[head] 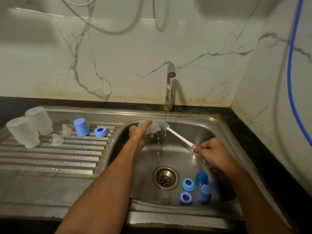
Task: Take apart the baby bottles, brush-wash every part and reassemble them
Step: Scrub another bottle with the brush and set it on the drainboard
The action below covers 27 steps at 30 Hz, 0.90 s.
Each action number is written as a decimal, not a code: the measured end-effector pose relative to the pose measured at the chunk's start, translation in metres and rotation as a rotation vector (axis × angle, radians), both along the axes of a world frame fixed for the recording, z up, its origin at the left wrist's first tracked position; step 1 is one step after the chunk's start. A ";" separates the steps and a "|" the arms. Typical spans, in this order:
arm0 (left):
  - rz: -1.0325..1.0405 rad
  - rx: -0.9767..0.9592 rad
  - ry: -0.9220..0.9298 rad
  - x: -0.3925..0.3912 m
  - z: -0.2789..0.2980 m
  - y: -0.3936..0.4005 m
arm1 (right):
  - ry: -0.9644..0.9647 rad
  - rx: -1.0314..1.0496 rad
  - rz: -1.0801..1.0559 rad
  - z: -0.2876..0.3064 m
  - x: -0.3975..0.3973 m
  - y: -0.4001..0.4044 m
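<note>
Head view: the frosted bottle is mostly covered by the left hand, whose grip is curled round it over the sink; the bottle mouth is hard to make out behind the grey bristles. The brush handle end is hidden in the right hand, grip closed round it, bristle head held at the bottle mouth under the tap stream. Two bottles, nipples and blue caps are seen on the drainboard; blue rings and caps lie by the drain.

Left hand grips bottle under tap (water running); right hand holds brush at its mouth.
</note>
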<state>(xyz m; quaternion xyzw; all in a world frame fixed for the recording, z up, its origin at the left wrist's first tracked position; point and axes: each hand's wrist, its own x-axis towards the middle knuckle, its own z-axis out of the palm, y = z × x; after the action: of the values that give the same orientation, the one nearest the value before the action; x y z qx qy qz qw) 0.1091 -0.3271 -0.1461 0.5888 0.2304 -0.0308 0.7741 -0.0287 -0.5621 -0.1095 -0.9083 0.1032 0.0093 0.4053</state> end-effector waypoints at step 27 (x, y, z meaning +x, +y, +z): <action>-0.235 0.361 -0.112 -0.008 0.001 -0.005 | -0.190 -0.235 0.026 -0.013 0.018 0.015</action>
<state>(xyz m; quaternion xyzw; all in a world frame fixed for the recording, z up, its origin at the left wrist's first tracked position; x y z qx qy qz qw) 0.1015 -0.3317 -0.1455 0.7415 0.1187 -0.0461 0.6587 -0.0102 -0.5471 -0.1227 -0.9475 0.0530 -0.0839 0.3041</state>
